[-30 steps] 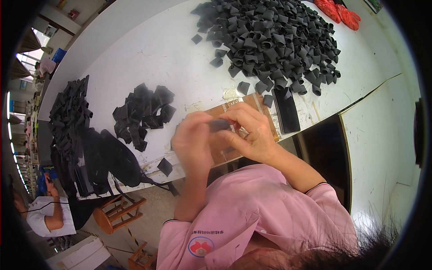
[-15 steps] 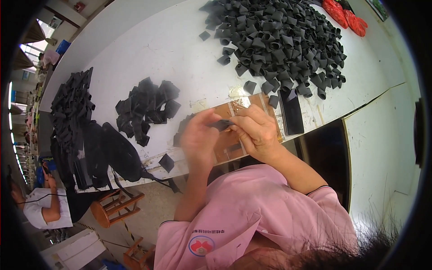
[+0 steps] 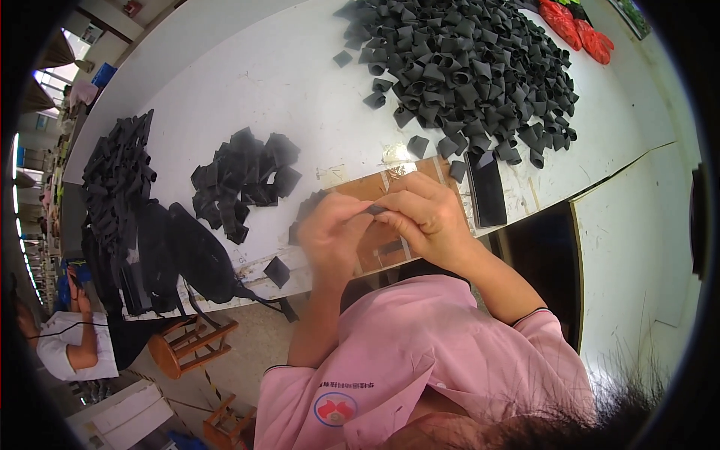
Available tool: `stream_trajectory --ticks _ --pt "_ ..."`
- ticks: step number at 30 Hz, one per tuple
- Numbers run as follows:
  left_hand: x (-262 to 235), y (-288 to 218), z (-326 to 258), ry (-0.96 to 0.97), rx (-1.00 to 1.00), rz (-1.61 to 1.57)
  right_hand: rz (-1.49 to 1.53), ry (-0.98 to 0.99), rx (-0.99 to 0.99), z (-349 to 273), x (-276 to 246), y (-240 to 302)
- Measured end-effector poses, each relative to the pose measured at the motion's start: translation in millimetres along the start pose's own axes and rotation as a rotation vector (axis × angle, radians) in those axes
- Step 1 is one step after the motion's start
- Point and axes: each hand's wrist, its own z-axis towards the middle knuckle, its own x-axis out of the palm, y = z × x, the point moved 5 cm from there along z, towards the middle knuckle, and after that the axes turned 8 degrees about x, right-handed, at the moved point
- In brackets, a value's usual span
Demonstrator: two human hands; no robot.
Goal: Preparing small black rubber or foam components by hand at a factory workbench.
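Observation:
Both my hands meet over a brown board point(image 3: 367, 259) at the table's near edge. A small dark fabric piece point(image 3: 374, 210) is pinched between them, mostly covered by fingers. My left hand point(image 3: 331, 229), slightly blurred, closes on its left end. The fingers and thumb of my right hand point(image 3: 426, 216) grip its right end. Beside my left hand lie a few dark pieces point(image 3: 296, 231), partly hidden. Closer to the edge is a single black square piece point(image 3: 277, 271). Beyond, on the left, spreads a loose pile of flat black pieces point(image 3: 244, 176).
A large heap of dark folded loops point(image 3: 465, 71) covers the far right. A black phone-like slab point(image 3: 487, 191) lies right of the board. Black strips point(image 3: 118, 176) and a black cloth item point(image 3: 201, 255) occupy the left end. Red plastic bags point(image 3: 576, 31) sit far right; wooden stools point(image 3: 191, 345) stand below.
My left hand has turned slightly and drawn closer to my right hand, covering more of the fabric piece. My right hand stays nearly in place. The piles look unchanged.

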Motion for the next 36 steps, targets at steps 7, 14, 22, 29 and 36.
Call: stream_trajectory --ticks 7,14,22,29,36 --pt "7 5 1 -0.031 -0.001 -0.104 -0.153 -0.042 -0.046 -5 0 -1" --pt "5 2 1 -0.019 -0.018 -0.088 -0.018 -0.057 -0.040 -3 0 -2" --pt "5 4 -8 0.114 -0.167 0.266 -0.064 0.014 0.051 -2 0 -2" --pt "8 13 -16 0.121 0.027 0.398 -0.055 0.014 0.133 -3 3 -2" --pt "8 17 -30 -0.161 -0.356 -0.191 -0.019 0.000 0.108 -3 -3 -3"
